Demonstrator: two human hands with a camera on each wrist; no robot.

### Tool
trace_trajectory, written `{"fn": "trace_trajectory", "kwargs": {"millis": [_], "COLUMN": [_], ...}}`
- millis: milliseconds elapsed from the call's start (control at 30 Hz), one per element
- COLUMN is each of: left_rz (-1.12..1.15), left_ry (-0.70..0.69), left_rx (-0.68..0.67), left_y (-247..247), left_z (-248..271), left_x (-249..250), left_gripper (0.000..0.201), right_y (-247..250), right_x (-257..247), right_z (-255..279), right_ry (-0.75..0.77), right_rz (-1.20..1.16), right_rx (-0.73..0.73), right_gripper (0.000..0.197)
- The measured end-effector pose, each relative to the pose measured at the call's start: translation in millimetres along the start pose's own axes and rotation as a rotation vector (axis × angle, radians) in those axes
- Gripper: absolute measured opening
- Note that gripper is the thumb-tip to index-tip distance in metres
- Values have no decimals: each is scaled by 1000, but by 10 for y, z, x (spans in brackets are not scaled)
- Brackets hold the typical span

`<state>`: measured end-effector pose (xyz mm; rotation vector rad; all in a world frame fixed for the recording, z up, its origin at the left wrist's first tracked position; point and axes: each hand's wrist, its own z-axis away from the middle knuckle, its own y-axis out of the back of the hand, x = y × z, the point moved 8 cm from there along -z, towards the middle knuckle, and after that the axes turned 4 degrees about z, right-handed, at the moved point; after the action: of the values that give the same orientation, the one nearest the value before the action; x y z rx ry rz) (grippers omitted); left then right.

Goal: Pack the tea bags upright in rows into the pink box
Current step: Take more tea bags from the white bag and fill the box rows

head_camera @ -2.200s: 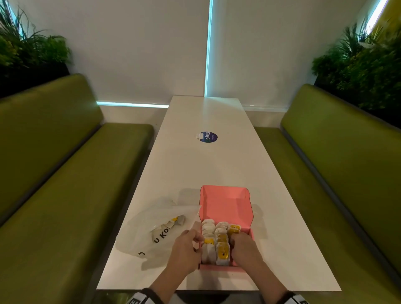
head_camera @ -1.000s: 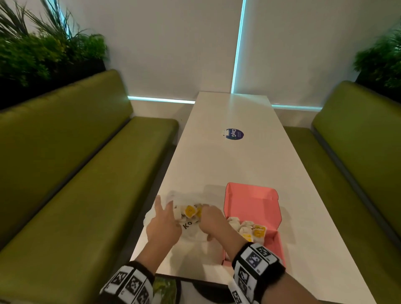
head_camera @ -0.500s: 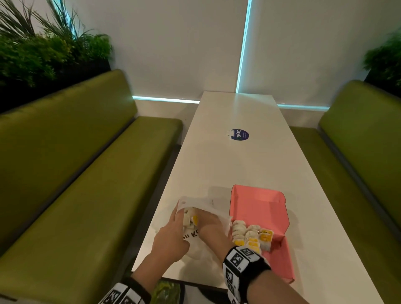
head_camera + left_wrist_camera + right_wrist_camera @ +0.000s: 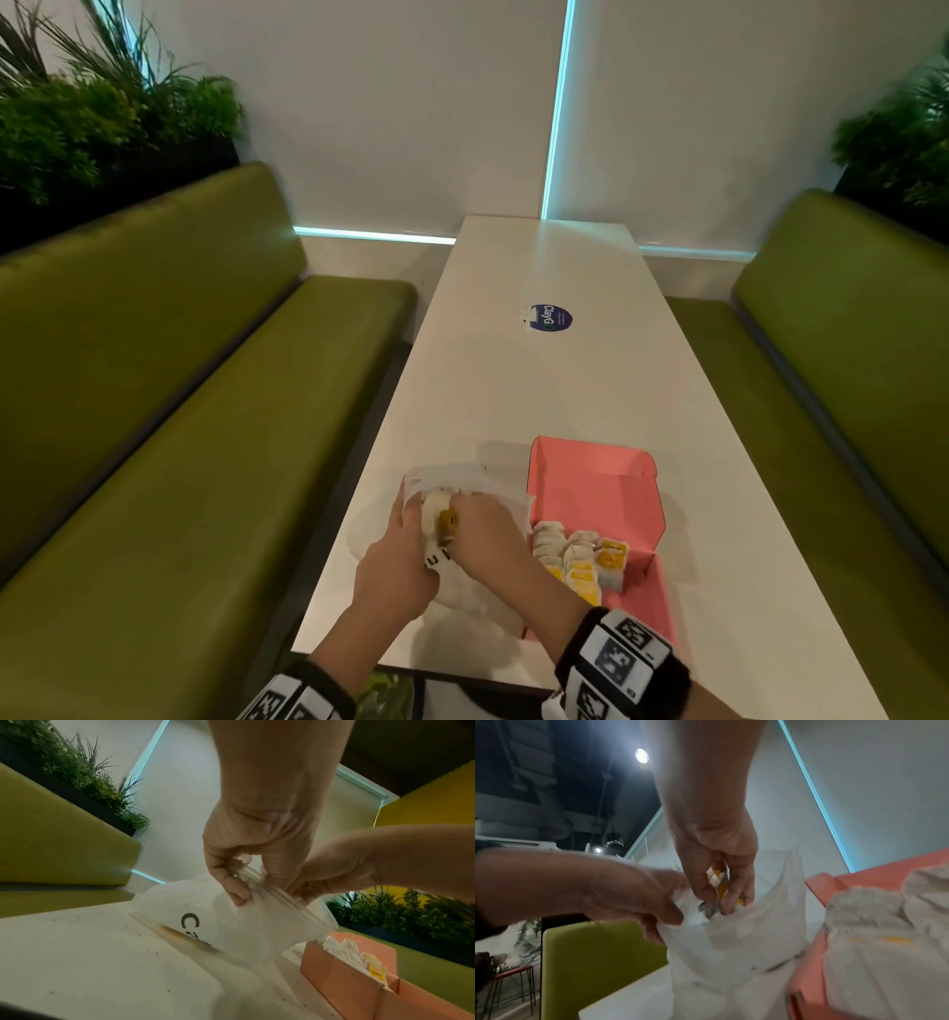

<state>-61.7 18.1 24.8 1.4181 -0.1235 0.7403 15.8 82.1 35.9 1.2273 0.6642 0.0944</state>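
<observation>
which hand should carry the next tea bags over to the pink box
Right. The right hand already pinches tea bags in the mouth of the plastic bag, and the pink box lies on its side. The left hand is busy holding the bag open.

Desk (image 4: 513,390) running lengthwise between two benches, one on the left (image 4: 169,462) and one on the right (image 4: 842,390). Box (image 4: 606,493) near the desk's front edge, lid raised at its far side. Tea bags (image 4: 580,557) upright in rows in the box's near left part. Bag (image 4: 462,580) on the desk just left of the box. Left hand (image 4: 395,560) at the bag's left edge; right hand (image 4: 493,539) in its mouth, reaching across from the box side. Sticker (image 4: 549,317) further back on the desk. Plants (image 4: 102,118) behind the left bench.
</observation>
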Motion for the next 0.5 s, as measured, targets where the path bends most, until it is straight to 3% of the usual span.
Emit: {"fn": "trace_trajectory", "kwargs": {"millis": [167,300,400,500], "left_rz": [-48,-81,219,612], "left_ry": [-84,-51,-182,-348], "left_rx": [46,31,238,429], "left_y": [42,167,431,701], "left_z": [90,157,225,311], "left_x": [102,115,223,370], "left_gripper": [71,44,28,37], "right_y": [438,760,915,1053], "right_x": [38,276,396,437], "right_z": [212,404,536,635], "right_ry": [45,-24,-42,-19], "right_rz": [-226,-559,-765,-857], "right_rx": [28,75,78,105], "right_gripper": [11,15,25,28]}}
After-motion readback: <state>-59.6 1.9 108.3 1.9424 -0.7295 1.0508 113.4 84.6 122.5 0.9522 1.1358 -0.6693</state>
